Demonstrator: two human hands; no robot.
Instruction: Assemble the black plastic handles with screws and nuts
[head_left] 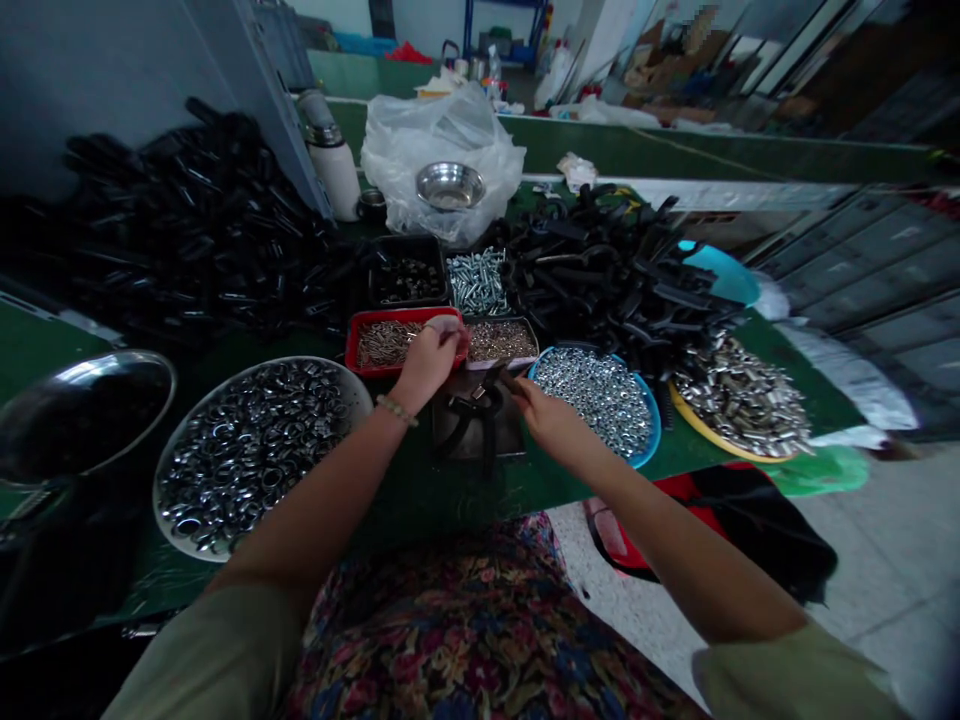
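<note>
My left hand [431,358] is over the red tray [351,350] of thin metal pins [386,343], its fingers pinched together. Whatever is between those fingertips is too small to make out. In my right hand [541,418] is a hammer [511,383] with a dark head and a brownish handle, held just above a metal plate [514,440]. A black curved part [487,425] with a small shiny metal piece lies on that plate, below and between my hands. Right of the red tray is a white tray [534,352] of tiny metal pieces.
Behind are a black tray [373,285] of small parts and a pile of screws [478,280]. Shiny rings [247,450] fill a round tray on the left. A blue basin [654,440] and a yellow basin [694,432] hold metal pieces. Black parts [600,270] are heaped behind.
</note>
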